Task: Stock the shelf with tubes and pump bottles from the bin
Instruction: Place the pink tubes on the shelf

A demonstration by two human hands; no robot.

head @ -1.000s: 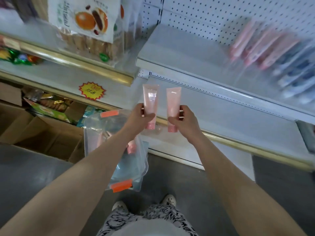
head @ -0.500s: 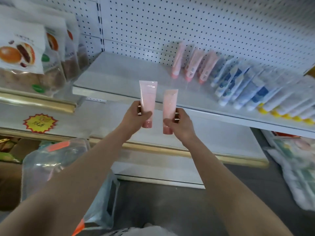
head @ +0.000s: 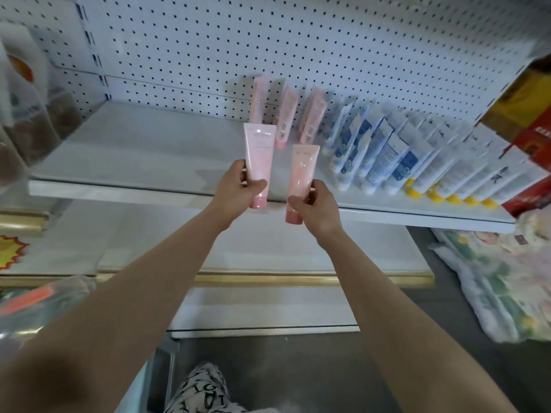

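Left hand, right hand grip tubes before shelf.

the left hand and right hand have lifted their tubes away from the bin to the shelf. the left tube and right tube now overlap the shelf's front edge, nearer its standing pink tubes.

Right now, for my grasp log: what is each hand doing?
Left hand: grips the lighter pink tube, cap down.
Right hand: grips the peach tube, cap down.
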